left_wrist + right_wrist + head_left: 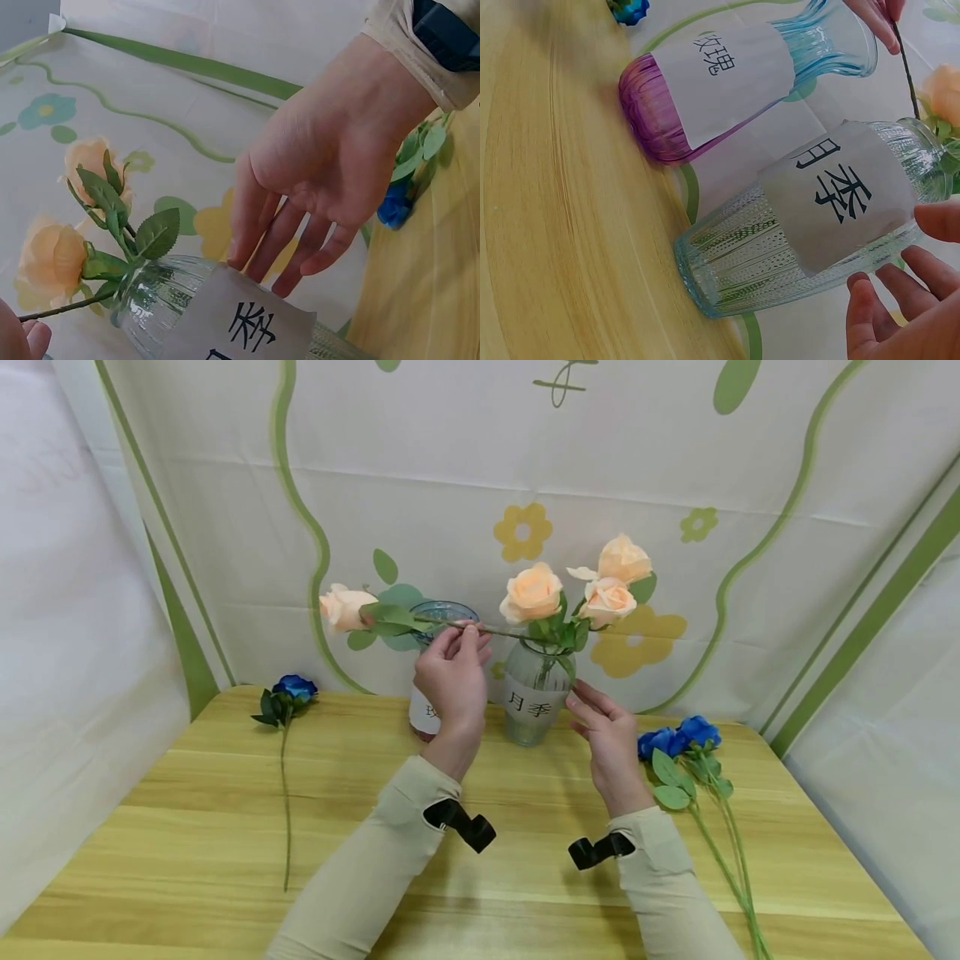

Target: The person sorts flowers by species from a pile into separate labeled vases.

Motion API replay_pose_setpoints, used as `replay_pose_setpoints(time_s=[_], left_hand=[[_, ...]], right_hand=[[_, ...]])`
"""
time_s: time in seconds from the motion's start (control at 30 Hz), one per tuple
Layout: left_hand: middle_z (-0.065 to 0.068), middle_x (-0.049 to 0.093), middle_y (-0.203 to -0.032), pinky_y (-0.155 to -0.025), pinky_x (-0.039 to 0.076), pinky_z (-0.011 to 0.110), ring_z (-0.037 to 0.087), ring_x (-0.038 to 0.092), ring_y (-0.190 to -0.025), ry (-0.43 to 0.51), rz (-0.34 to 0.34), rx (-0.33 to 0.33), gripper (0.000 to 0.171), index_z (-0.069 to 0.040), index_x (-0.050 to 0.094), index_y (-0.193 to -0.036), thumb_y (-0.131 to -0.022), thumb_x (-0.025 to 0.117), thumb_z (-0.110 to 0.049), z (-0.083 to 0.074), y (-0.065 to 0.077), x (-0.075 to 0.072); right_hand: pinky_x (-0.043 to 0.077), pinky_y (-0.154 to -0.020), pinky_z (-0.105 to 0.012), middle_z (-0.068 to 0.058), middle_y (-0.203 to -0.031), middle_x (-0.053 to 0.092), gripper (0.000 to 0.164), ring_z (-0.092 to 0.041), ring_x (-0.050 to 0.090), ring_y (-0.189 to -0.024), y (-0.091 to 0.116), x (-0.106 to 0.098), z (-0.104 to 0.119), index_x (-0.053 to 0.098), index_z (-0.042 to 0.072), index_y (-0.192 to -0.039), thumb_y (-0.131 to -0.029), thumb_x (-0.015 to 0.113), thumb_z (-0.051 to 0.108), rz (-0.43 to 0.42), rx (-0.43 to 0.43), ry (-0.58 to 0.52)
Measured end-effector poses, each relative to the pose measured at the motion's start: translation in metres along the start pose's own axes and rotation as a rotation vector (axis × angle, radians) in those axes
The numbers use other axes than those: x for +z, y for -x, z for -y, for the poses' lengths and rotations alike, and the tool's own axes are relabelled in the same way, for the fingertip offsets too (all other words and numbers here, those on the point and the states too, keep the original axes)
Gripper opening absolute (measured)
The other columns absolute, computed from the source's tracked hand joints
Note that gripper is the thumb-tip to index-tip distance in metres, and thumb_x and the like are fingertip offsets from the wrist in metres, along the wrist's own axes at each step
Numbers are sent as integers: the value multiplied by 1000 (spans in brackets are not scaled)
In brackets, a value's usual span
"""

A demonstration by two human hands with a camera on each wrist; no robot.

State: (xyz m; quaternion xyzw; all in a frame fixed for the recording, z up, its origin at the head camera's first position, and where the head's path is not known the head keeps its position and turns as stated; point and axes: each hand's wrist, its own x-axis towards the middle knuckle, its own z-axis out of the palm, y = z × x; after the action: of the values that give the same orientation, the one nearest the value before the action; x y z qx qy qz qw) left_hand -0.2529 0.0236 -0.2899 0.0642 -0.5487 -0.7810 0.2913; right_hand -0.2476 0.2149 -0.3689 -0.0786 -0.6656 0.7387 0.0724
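My left hand [454, 681] pinches the stem of a peach rose [347, 608], which lies nearly level with its bloom to the left. The stem's other end reaches the mouth of a clear glass vase [522, 727]; whether it is inside cannot be told. Several peach roses [531, 593] stand in this vase, which bears a white label. On the vase's right side, my right hand [611, 747] touches the glass near the label with fingertips, fingers loosely extended. Behind my left hand is a blue-and-purple glass vase [826, 45], also labelled, partly hidden in the head view.
A single blue rose [295, 687] with a long stem lies on the left of the wooden table [187, 827]. Blue roses [678, 739] lie at the right, their stems towards the front edge. A patterned white cloth backdrop [420, 510] hangs close behind the vases.
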Motion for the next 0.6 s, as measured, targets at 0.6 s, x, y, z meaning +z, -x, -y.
replay_pose_setpoints(time_s=[0.6], left_hand=[[16, 78, -103, -83, 67, 35, 26, 81, -98, 102, -45, 142, 19, -1, 72, -102, -108, 60, -14, -6, -4, -6]], right_hand=[[57, -93, -22, -4, -160, 56, 48, -4, 65, -120, -2, -1, -1, 59, 12, -152, -106, 67, 20, 5, 17, 1]])
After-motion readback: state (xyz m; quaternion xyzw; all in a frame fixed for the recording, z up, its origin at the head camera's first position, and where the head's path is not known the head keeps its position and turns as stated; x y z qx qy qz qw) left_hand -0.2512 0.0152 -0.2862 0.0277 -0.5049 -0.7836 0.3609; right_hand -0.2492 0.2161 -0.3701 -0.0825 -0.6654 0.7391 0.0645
